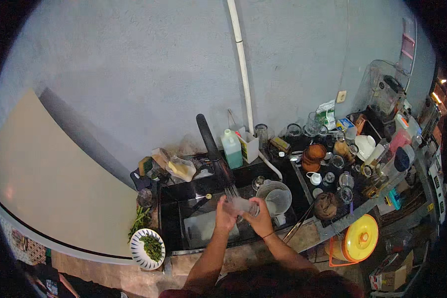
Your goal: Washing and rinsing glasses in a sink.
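Both my hands hold a clear container, perhaps a glass or jar (242,205), under water running from a black faucet (218,164). My left hand (226,218) grips its left end, and my right hand (260,219) grips its right end. Blur hides the container's exact shape. Below and to the left, a translucent cutting board or tray (201,227) lies in the black sink (165,223). A translucent plastic pitcher (279,197) stands just right of my right hand, with a small glass (258,182) behind it.
A bottle of green liquid (231,149) stands behind the sink. Glasses, lids and a brown clay pot (314,152) crowd the right counter. A plate of chopped greens (136,247) sits at the left edge. A yellow-lidded bucket (361,238) is at lower right. Part of another person shows at lower left.
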The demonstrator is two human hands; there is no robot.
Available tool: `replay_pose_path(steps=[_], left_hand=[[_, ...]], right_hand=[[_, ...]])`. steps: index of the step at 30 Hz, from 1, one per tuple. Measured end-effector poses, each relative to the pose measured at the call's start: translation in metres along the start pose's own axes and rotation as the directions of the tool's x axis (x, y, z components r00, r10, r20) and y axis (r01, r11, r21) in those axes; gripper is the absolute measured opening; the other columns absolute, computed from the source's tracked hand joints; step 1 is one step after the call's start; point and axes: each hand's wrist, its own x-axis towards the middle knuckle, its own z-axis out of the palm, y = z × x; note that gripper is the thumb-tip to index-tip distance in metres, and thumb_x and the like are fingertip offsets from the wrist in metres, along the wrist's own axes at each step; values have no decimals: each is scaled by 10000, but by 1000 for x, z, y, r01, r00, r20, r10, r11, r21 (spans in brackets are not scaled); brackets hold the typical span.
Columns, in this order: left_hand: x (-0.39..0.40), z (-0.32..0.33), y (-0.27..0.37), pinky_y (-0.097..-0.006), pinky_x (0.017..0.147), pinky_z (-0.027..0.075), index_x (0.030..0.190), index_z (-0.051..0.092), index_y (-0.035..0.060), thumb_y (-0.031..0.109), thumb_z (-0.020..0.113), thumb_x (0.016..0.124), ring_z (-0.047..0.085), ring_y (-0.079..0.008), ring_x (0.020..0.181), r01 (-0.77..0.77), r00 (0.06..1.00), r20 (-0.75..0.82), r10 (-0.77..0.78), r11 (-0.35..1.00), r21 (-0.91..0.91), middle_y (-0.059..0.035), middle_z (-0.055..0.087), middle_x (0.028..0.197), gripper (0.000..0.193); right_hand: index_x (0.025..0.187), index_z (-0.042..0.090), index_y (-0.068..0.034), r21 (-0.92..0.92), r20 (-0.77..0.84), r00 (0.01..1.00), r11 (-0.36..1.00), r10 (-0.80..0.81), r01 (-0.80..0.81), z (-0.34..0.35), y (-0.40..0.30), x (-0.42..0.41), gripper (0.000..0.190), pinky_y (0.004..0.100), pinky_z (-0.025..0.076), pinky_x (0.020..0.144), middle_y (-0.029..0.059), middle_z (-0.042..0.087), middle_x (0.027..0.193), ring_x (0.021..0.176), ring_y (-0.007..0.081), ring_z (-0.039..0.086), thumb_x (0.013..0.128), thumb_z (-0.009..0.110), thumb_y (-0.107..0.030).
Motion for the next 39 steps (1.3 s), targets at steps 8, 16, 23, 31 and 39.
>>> replay_pose_path(steps=[8,16,23,31,39], left_hand=[[-4,42,-17,-391,853,522,1100,531,77,447,543,917,598,-290,976,173,962,-143,-231,928,-331,-113,613,1059,413],[-11,70,16,-312,879,469,1325,386,50,53,744,796,566,-166,989,-227,974,143,176,801,555,-81,572,1116,639],[1,56,32,-312,845,500,1345,288,-4,73,791,756,576,-174,1013,-344,939,189,288,807,480,-103,570,1128,778],[7,57,31,-320,828,517,1302,312,-36,38,751,781,618,-193,968,-328,943,273,192,684,651,-99,601,1092,685],[-1,75,38,-308,859,492,1272,379,51,-3,741,767,599,-180,994,-282,959,191,212,794,539,-102,597,1113,623]], right_hand=[[1152,526,-36,-427,-93,953,876,-290,225,-1,-14,-27,509,396,420,940,127,530,1178,1085,306,521,703,765,-66],[1204,501,-78,833,482,829,145,285,-534,-5,86,-17,492,351,512,736,122,582,1080,878,257,592,921,481,-480],[1267,476,-63,846,511,838,63,192,-530,29,63,-15,553,339,497,644,136,568,1106,853,251,592,959,397,-515],[1306,452,-62,699,713,687,-57,143,-713,25,84,0,514,357,489,784,124,559,1202,1007,275,568,947,498,-428],[1261,473,-49,676,736,677,-41,11,-735,16,71,6,473,399,441,923,103,542,1218,1098,267,518,953,512,-405]])
